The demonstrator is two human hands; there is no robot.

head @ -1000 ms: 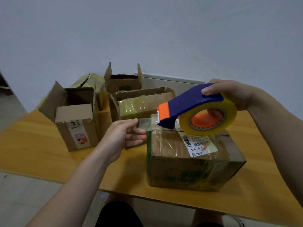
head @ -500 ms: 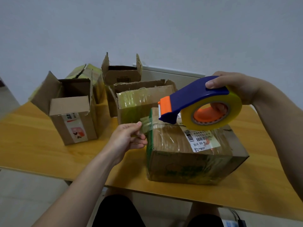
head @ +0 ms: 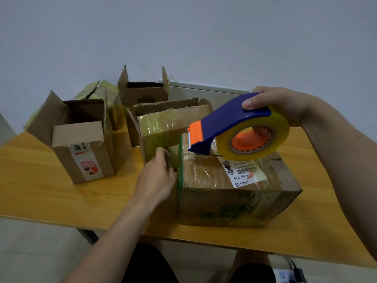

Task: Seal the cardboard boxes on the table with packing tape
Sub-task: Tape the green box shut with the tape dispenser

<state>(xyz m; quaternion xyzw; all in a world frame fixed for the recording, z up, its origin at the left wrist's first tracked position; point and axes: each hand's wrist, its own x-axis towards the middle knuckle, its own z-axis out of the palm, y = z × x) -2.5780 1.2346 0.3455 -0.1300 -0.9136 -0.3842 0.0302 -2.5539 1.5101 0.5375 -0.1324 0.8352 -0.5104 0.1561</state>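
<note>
I am gripping the tape dispenser [head: 230, 123] in my right hand [head: 285, 105] over the labelled cardboard box [head: 230, 203], my left hand [head: 157, 178] touching its side, whether holding anything I cannot tell.

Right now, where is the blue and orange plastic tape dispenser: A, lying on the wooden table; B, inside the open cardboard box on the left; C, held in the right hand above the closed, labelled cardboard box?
C: the right hand grips the blue and orange plastic tape dispenser over the closed, labelled cardboard box.

"4-00 015" on the white shipping label [head: 243, 173] atop the nearest box [head: 230, 207]
</note>
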